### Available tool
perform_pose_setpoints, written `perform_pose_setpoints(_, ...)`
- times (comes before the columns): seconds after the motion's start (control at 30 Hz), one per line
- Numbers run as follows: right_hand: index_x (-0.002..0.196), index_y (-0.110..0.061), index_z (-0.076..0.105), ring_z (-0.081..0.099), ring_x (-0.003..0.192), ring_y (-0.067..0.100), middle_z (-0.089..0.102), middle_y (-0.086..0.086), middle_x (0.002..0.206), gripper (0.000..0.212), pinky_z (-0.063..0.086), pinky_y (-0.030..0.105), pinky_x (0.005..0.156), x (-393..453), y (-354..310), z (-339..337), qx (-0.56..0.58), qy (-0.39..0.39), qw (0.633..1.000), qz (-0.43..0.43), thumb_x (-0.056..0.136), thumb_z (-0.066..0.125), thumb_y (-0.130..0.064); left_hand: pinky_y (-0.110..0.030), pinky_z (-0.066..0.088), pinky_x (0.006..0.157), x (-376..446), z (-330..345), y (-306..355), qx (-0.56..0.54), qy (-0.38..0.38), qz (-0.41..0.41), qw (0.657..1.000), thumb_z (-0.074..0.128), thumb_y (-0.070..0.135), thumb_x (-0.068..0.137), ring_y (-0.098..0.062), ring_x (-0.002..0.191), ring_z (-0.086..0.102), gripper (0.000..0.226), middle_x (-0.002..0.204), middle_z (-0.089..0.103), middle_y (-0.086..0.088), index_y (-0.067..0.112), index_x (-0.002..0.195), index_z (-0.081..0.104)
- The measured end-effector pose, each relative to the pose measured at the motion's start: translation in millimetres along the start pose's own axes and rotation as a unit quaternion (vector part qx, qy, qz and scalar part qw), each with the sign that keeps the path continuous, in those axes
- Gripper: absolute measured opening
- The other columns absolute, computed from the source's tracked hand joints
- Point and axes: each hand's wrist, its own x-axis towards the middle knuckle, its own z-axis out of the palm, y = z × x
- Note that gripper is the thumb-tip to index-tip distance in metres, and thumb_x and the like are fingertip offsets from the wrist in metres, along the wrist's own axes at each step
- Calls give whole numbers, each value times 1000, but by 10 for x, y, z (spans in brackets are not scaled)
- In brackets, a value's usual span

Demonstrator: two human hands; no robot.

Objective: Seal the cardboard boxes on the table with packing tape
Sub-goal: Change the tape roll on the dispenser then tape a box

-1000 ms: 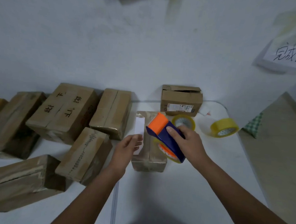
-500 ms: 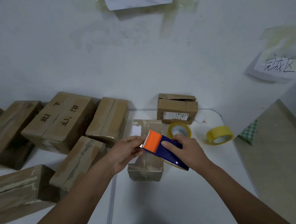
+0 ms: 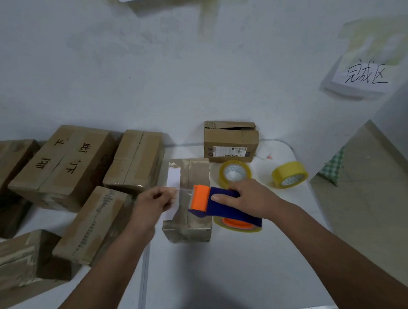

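At frame centre the right hand (image 3: 250,201) grips the blue-and-orange tape dispenser (image 3: 221,206), while the left hand (image 3: 154,199) pinches the clear tape end (image 3: 183,191) drawn leftward. Beneath them a small, already much-taped cardboard box (image 3: 188,223) lies on the white desk (image 3: 238,272).

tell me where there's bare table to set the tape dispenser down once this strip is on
The widest bare patch of table is near the front edge, right of the small box under the hands. A narrower patch lies behind the yellow tape roll, right of the open-flapped box. The left half is crowded with large boxes.
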Motion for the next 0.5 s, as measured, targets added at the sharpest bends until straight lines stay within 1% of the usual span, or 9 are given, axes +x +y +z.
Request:
perform_pose_setpoints(0.07,89,-17,65,64,74,15,67,0,82,66,50,31,69,-31,144,-19,-39,-17,999,6,79,45,-80,-25,49,73,14,-225,-42,4,62,4,998,66,21,94,-22,83,59,17,84,66,-11,4,92,71)
perform_pose_setpoints(0.1,89,-17,66,64,74,16,67,1,82,68,51,32,70,-45,219,-24,-54,-25,998,14,78,46,-81,-26,49,73,15,-335,-77,12,69,7,997,65,21,94,-22,82,57,18,81,64,-11,5,89,71)
perform_pose_setpoints(0.13,90,-17,67,65,75,15,67,0,82,68,53,32,72,-57,277,-26,-61,-32,997,23,78,47,-81,-30,51,77,-7,-420,-106,16,59,5,998,64,21,95,-23,82,57,19,79,63,-11,6,85,71)
perform_pose_setpoints(0.17,91,-18,67,65,75,14,68,-1,83,67,53,31,73,-64,316,-21,-63,-38,997,30,78,48,-81,-35,52,84,-36,-466,-140,16,47,-3,999,63,20,95,-24,84,58,19,80,64,-11,6,85,71)
perform_pose_setpoints(0.2,92,-19,67,65,76,13,68,-2,84,66,53,31,74,-63,334,-11,-62,-42,997,34,78,48,-80,-38,52,90,-76,-481,-178,9,42,-13,999,63,19,96,-24,87,59,18,83,65,-11,5,88,72)
perform_pose_setpoints(0.23,91,-19,67,64,75,12,68,-2,84,65,52,30,73,-64,334,8,-61,-45,996,36,79,47,-80,-38,52,92,-104,-482,-231,1,48,-23,999,63,19,96,-25,89,60,19,86,66,-12,3,94,71)
perform_pose_setpoints(0.3,87,-19,66,63,73,11,68,-2,83,67,49,28,70,-60,312,57,-68,-41,996,38,81,42,-81,-33,53,88,-141,-461,-341,-11,69,-37,997,64,24,95,-24,91,62,25,90,66,-14,0,101,70)
perform_pose_setpoints(0.37,82,-18,65,62,70,12,67,-1,79,70,45,26,67,-76,305,97,-77,-28,996,41,81,37,-83,-30,53,83,-174,-445,-440,-7,80,-43,996,66,30,93,-24,90,64,30,90,67,-14,1,98,69)
perform_pose_setpoints(0.5,80,-15,66,61,68,14,66,1,77,75,44,26,64,-119,363,164,-122,-14,991,42,79,38,-84,-30,52,79,-248,-379,-568,-13,103,-51,993,69,25,91,-22,82,60,23,79,63,-9,2,91,69)
